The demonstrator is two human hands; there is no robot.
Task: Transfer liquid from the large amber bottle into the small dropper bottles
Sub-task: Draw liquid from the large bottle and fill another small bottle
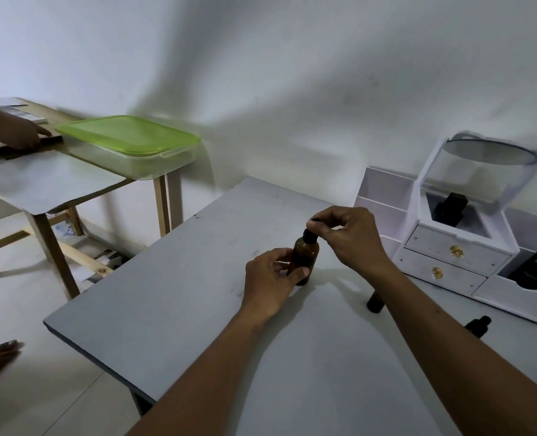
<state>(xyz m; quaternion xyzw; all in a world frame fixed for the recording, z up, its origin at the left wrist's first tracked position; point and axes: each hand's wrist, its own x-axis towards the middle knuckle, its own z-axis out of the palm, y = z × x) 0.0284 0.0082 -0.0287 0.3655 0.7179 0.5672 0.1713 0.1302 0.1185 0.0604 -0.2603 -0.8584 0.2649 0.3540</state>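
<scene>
On the grey table (166, 294), one amber bottle (305, 256) of smooth glass is standing upright near the middle; its contents cannot be told. The left hand (270, 284) is wrapping its fingers around the bottle's lower body, while the right hand (352, 237) is pinching the black dropper cap (309, 236) on its neck. Two small dark dropper bottles (374, 303) (478, 324) are lying beside the right forearm. A white organiser (459, 247) with two drawers is holding dark items. One clear box with a green lid (129, 140) is sitting on the wooden side table.
</scene>
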